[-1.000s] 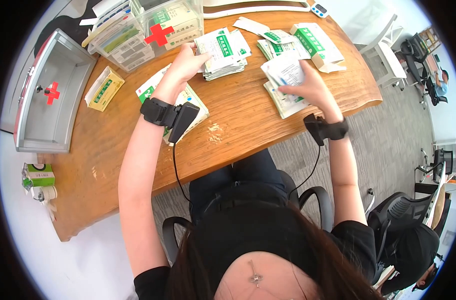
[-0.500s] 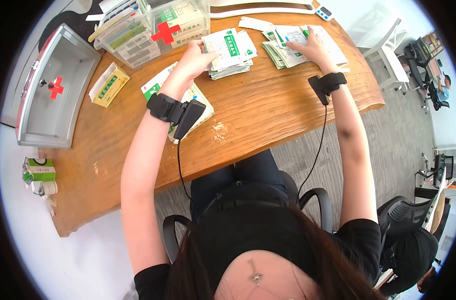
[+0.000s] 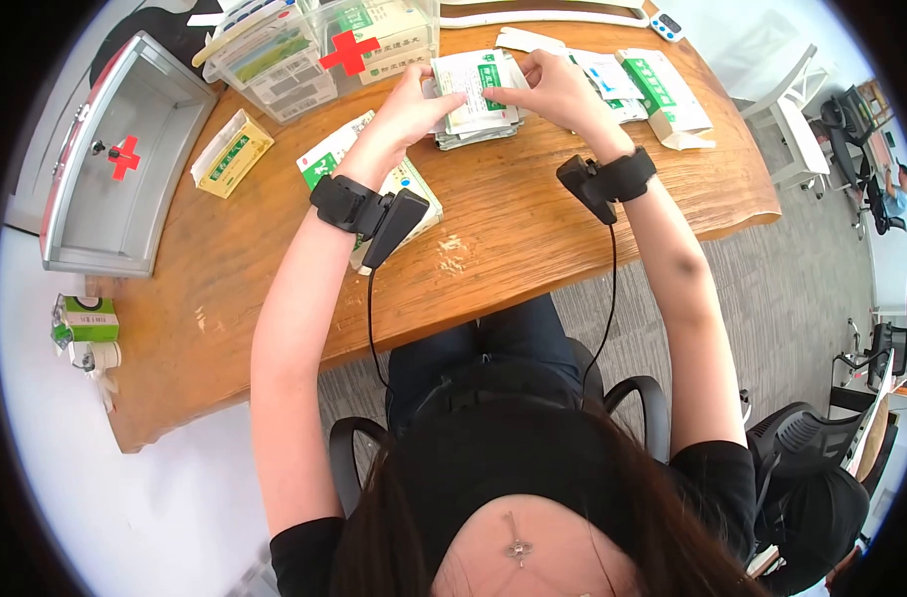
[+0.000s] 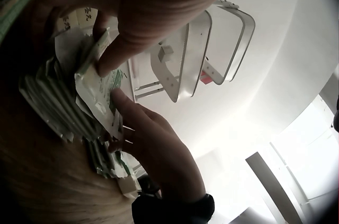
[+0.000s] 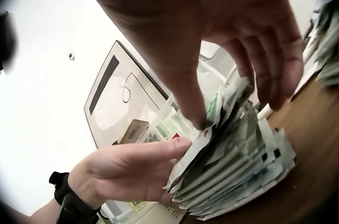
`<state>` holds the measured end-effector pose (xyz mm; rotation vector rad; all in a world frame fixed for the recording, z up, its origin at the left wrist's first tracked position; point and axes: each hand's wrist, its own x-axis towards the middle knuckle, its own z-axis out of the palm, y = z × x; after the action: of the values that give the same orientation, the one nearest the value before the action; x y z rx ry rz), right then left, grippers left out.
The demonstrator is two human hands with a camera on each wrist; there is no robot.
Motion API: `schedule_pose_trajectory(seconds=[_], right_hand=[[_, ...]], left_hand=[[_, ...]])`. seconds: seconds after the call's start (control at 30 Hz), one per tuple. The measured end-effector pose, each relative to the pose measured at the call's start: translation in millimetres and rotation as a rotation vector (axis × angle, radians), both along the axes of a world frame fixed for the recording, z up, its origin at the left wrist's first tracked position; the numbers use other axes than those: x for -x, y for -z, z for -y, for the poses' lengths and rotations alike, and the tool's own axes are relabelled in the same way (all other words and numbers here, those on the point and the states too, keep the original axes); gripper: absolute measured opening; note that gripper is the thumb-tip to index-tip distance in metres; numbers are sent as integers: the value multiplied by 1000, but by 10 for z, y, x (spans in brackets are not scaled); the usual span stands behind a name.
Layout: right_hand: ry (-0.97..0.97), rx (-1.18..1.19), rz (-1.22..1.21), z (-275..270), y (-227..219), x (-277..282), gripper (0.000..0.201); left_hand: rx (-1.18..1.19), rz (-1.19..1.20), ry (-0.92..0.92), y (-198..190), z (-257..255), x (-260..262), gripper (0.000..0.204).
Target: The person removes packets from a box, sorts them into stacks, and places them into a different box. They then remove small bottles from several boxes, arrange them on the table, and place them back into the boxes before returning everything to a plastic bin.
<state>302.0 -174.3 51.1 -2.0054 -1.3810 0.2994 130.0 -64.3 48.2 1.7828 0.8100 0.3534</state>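
Observation:
A thick stack of flat white-and-green medicine sachets (image 3: 478, 135) sits on the wooden table in the head view. From its left side, my left hand (image 3: 405, 111) pinches the top sachets (image 3: 463, 78), thumb laid over their face. Opposite it, my right hand (image 3: 565, 96) grips the right edge of the same top sachets between thumb and fingers. The right wrist view shows these sachets tilted up slightly above the layered stack (image 5: 238, 176). A smaller pile of sachets (image 3: 612, 78) lies right of my right hand, beside a white-and-green box (image 3: 667, 98).
Behind the stack stands a clear plastic bin (image 3: 309, 90) with boxes inside and a red cross. An open metal case (image 3: 125, 214) and a yellow box (image 3: 236, 156) are at left. A flattened green-and-white box (image 3: 413, 189) lies under my left forearm. A small remote (image 3: 667, 26) lies far back.
My right hand set its sachets on the right-hand pile, let go, and moved left to the main stack, where it grips the top sachets. The left hand stays at that stack.

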Motion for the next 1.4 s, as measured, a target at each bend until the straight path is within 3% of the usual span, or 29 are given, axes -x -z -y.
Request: schedule_pose_trajectory(seconds=[0.07, 0.13, 0.3, 0.4, 0.57, 0.67, 0.73, 0.77, 0.83, 0.87, 0.9, 0.97, 1.1, 1.17, 1.3, 1.37, 1.4], right_hand=[[-36, -32, -12, -53, 56, -52, 50], [-100, -52, -212, -56, 57, -107, 48], [-86, -54, -239, -51, 155, -222, 43], [-56, -14, -265, -9, 164, -241, 41], [135, -221, -419, 183, 165, -563, 42], [261, -338, -388, 451, 28, -874, 40], [314, -257, -255, 509, 203, -1326, 45], [317, -256, -255, 538, 191, -1293, 45], [417, 152, 12, 584, 148, -1242, 52], [417, 98, 173, 584, 205, -1281, 58], [416, 98, 173, 581, 264, -1318, 58], [479, -68, 580, 566, 348, -1355, 56], [357, -279, 453, 426, 2, -788, 54], [83, -122, -62, 336, -214, -408, 53], [55, -15, -66, 82, -156, -86, 59], [52, -8, -42, -46, 18, -105, 66], [54, -79, 11, -102, 126, -104, 65]], left_hand=[[1, 36, 23, 77, -84, -30, 61], [44, 29, 27, 87, -114, -30, 58], [67, 32, 43, 32, -72, -5, 50], [-39, -52, 54, 73, -108, -44, 46], [-284, -154, 27, 61, -125, -57, 46], [-133, -120, 15, 91, -154, -42, 46], [-102, -119, 15, 13, -101, -30, 46], [-75, -117, 18, -19, -82, -32, 45], [-108, -120, 14, 40, -120, -58, 45], [-140, -127, 6, 61, -136, -66, 44], [-140, -128, 4, 84, -153, -73, 44], [-193, -121, 17, 114, -181, -69, 45], [-270, -154, 11, 106, -190, -54, 46], [-244, -136, 14, 146, -229, -63, 47], [-243, -150, -1, 148, -188, -122, 63], [-166, -55, -92, 156, -151, -155, 89], [-165, -56, -92, 80, -111, -138, 89]])
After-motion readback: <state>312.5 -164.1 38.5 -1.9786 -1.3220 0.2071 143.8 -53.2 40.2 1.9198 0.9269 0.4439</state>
